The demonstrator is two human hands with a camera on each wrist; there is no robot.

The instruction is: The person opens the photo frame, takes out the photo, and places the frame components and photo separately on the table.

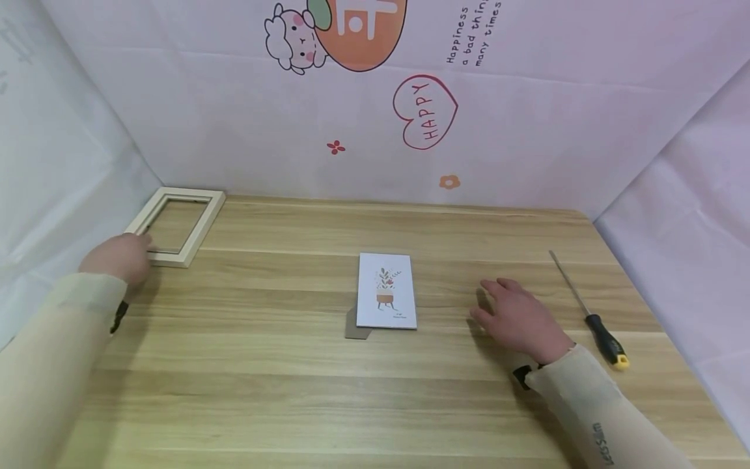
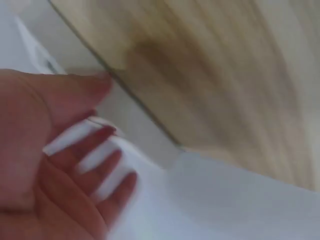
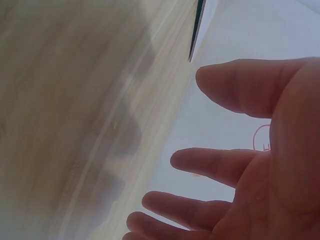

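An off-white picture frame [image 1: 196, 238] lies at the far left corner of the table, its opening showing the wood beneath. My left hand [image 1: 120, 257] grips its near left side. The left wrist view, slightly blurred, has the thumb [image 2: 82, 92] over the frame bar [image 2: 132, 117] and the index finger at the outer edge, the other fingers spread. My right hand [image 1: 521, 319] hovers over the table, fingers apart, holding nothing. Between the hands lies a white card [image 1: 387, 299] with a potted-plant picture, partly covering a grey-brown piece [image 1: 356, 329].
A screwdriver [image 1: 600, 332] with a black and yellow handle lies to the right of my right hand, its tip pointing away. White printed cloth [image 1: 527, 130] stands behind the wooden table [image 1: 263, 404] and along both sides.
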